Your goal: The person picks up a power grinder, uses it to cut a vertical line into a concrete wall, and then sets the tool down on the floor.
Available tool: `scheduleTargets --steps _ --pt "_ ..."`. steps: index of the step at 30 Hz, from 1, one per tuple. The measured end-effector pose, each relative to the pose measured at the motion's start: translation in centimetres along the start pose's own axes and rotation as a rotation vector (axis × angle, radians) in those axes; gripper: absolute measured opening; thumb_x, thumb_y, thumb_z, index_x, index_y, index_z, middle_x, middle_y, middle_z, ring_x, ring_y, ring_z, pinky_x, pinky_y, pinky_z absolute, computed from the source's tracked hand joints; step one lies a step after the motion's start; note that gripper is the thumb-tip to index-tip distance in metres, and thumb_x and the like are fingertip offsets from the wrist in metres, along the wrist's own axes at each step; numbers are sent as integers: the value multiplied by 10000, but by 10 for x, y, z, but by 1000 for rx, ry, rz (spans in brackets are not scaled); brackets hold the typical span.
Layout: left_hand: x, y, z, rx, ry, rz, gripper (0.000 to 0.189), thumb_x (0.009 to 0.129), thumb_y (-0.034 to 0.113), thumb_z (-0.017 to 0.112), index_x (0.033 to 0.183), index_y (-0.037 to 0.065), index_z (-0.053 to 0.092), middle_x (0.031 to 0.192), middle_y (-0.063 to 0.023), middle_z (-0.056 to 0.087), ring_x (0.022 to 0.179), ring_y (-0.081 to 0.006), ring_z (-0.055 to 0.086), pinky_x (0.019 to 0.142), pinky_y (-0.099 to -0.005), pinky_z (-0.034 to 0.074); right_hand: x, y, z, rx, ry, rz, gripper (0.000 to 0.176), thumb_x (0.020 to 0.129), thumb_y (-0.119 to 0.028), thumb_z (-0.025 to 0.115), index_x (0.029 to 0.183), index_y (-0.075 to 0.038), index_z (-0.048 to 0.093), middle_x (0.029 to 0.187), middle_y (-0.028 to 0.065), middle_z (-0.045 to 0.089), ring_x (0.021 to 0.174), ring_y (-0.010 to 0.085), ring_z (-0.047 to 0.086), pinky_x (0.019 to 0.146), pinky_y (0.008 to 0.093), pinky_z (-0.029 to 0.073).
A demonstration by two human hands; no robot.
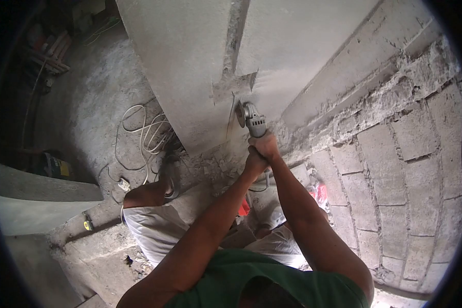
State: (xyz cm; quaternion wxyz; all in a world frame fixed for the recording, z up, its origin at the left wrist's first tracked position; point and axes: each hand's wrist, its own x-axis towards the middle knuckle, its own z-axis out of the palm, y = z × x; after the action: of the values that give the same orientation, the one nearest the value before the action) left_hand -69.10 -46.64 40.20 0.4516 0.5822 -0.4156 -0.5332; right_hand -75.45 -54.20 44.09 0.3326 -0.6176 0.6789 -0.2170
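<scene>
- Plastered wall (185,66): smooth grey, with a rough groove (236,31) cut down it that ends in a chipped patch.
- Block wall (410,154) on the right: bare, ragged mortar joints.
- Floor (87,102): dusty concrete, rubble (210,161) along the wall foot.
- White cable (149,131) lies in loose loops near the plastered wall.
- Far left corner is dark, with pipes (51,51) stacked there.
- Light is flat and hazy.

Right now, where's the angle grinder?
Head view, centre: the angle grinder is held by the right hand and left hand, its disc against the plastered wall just below the cut channel, block wall to its right.
</scene>
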Motion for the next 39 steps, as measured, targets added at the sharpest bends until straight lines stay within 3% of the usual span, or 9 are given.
scheduleTargets --steps 1,7,9,10,21,24,32,34,39 --pt "-2 6 -2 -1 1 0 885 743 332 844 1272 -129 305 1109 -244 660 1019 -315 704 821 -400 552 -1 -4 -2 -11 -33 21 691 695 -348 759 1178 120 599 1115 321 685 1094 422 677 927 440 536" --pt "-5 19 -9 -29 -50 -77 890 718 329 855 1257 -128 313 1070 -230 663 938 -279 715 758 -377 562 -6 -10 -4 -9 -23 35 690 684 -344 762 1171 118 601 1103 316 691 1084 414 683 923 436 538" --pt "-11 32 -14 11 -101 -175 893 740 283 838 1338 -94 293 1178 -205 625 1101 -293 656 863 -398 539 -4 -7 -1 -14 -25 36 691 679 -344 762 1171 115 603 1104 315 691 1084 414 684 922 436 539" --pt "-10 30 -13 11 -101 -175 893 740 283 838 1338 -94 293 1178 -205 625 1101 -293 656 863 -398 539 -4 -6 0 -20 -29 35 692 674 -343 762 1171 112 605 1105 314 691 1084 413 684 921 435 539" --pt "-4 2 -6 -148 -62 -49 875 696 187 870 1331 -37 311 1187 -166 596 1036 -226 661 777 -372 568 -7 -8 -1 -4 -2 10 663 677 -341 756 1150 105 624 1083 315 693 1067 420 684 911 442 540" --pt "-9 6 -3 -151 -22 18 896 717 303 860 1289 -111 308 1134 -209 638 1004 -261 690 787 -360 552 -5 -5 -2 5 6 -3 658 682 -342 754 1149 102 624 1076 317 692 1063 431 681 908 444 541" --pt "-9 16 0 -66 -62 -57 879 719 291 852 1280 -115 310 1051 -205 663 952 -258 705 758 -361 555 -13 -11 -11 2 16 -13 660 682 -351 747 1155 94 627 1069 314 696 1059 430 683 900 444 545" --pt "-12 20 0 -72 -57 -72 873 720 287 849 1277 -114 310 1034 -204 667 938 -256 708 753 -362 556 -11 -10 -11 -25 25 -1 659 662 -345 795 1126 97 642 1045 271 716 1005 368 716 862 421 558" --pt "-15 18 4 -111 -16 10 845 742 272 823 1283 -105 295 1082 -205 650 962 -261 701 774 -369 555 -17 -16 -20 -21 3 -22 657 675 -341 742 1144 105 630 1070 316 697 1063 419 686 892 442 548"
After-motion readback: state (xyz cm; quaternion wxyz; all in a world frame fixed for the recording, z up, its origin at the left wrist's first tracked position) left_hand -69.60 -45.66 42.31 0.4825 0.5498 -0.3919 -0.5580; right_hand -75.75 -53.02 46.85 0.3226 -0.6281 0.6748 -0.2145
